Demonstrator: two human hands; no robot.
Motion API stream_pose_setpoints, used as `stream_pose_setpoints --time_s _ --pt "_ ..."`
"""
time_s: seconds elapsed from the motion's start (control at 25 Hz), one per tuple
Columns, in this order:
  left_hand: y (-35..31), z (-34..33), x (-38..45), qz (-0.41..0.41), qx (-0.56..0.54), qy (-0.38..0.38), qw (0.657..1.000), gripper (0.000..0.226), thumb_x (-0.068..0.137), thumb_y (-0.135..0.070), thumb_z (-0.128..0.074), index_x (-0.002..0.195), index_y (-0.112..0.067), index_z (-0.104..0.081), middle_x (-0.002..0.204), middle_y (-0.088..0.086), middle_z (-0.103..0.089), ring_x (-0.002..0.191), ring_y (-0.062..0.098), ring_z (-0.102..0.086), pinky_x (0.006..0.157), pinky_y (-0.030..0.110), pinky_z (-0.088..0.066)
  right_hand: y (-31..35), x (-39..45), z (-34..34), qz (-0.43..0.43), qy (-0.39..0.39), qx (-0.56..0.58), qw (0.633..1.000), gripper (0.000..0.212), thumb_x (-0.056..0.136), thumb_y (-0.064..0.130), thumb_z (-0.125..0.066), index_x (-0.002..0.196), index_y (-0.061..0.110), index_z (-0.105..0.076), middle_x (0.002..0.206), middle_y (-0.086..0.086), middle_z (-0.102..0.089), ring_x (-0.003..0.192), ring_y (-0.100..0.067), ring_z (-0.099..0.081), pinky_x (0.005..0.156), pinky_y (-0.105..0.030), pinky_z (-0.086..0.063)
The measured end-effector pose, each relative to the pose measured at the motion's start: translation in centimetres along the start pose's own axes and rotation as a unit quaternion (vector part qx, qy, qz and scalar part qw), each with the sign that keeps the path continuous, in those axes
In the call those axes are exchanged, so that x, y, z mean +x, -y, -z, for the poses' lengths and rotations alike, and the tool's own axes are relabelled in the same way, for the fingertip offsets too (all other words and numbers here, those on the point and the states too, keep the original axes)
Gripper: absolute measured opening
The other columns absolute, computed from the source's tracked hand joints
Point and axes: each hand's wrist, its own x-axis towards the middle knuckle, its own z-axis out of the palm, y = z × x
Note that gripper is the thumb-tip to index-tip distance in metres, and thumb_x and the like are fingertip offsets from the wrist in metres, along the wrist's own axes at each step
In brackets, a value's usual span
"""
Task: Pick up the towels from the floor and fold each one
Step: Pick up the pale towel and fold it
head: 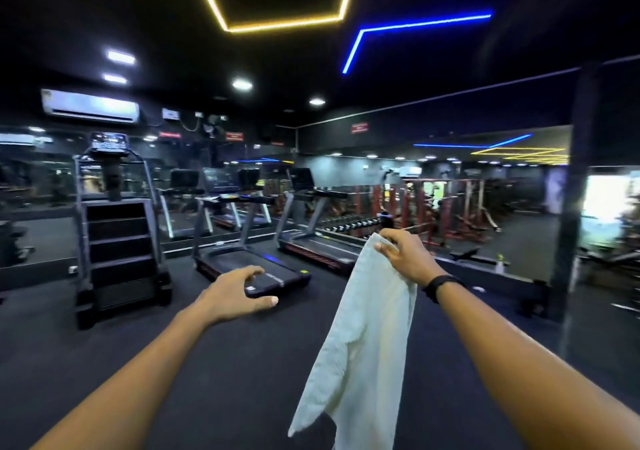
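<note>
Small red signs [359, 127] hang on the far wall above the treadmills, but their writing is too blurry to read, and no brand name can be read on any machine. The person's right hand [405, 254] is held up in front of them, and its fingers and thumb pinch the top corner of a white towel [363, 345]. The towel hangs straight down from that hand in loose folds, off the dark floor [242, 380], and its bottom edge runs out of the picture. A black band [439, 285] sits on the right wrist, just beside the towel's top part. The left hand [239, 293] is to the left of the towel and apart from it. Its fingers are spread and gently bent, with the thumb pointing toward the towel, and it holds nothing. Behind the left hand, farther from the towel, a treadmill [249, 266] stands on the floor, with another treadmill [318, 241] next to it, behind the towel's top. Well to the left of the towel stands a tall stair machine [117, 227]. High above the towel, a yellow light strip [277, 26] and a blue light strip [415, 25] glow on the dark ceiling.
</note>
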Motion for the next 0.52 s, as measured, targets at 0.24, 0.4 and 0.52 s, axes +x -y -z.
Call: stream_pose_setpoints --time_s 0.24,0.4,0.52 --pt "-16.5 -10.2 3.4 -0.110 -0.055 0.066 0.990 0.073 0.076 -0.048 -0.075 0.137 -0.019 -0.048 0.135 0.003 -0.055 0.123 0.016 -0.052 0.105 0.030 -0.039 -9.8 -10.8 15.4 -0.067 -0.026 -0.065 0.995 0.020 0.094 0.015 -0.057 0.075 0.019 -0.053 0.071 0.004 -0.051 0.069 -0.010 -0.044 0.066 -0.027 -0.032" --pt "-27.1 -16.7 3.9 -0.160 -0.090 0.098 0.978 0.077 0.073 -0.054 -0.074 0.138 -0.022 -0.047 0.138 -0.001 -0.053 0.125 0.014 -0.050 0.105 0.031 -0.039 -16.4 -17.9 25.0 -0.126 -0.036 -0.121 0.984 0.026 0.094 0.017 -0.057 0.070 0.020 -0.049 0.066 0.006 -0.046 0.068 -0.011 -0.041 0.063 -0.027 -0.032" --pt "-35.3 -21.2 3.5 -0.195 -0.100 0.122 0.968 0.076 0.073 -0.057 -0.072 0.138 -0.025 -0.046 0.138 0.000 -0.052 0.126 0.016 -0.050 0.104 0.032 -0.040 -19.7 -23.6 32.5 -0.155 -0.055 -0.156 0.974 0.024 0.094 0.015 -0.058 0.072 0.015 -0.048 0.066 0.003 -0.044 0.065 -0.010 -0.039 0.060 -0.025 -0.030"
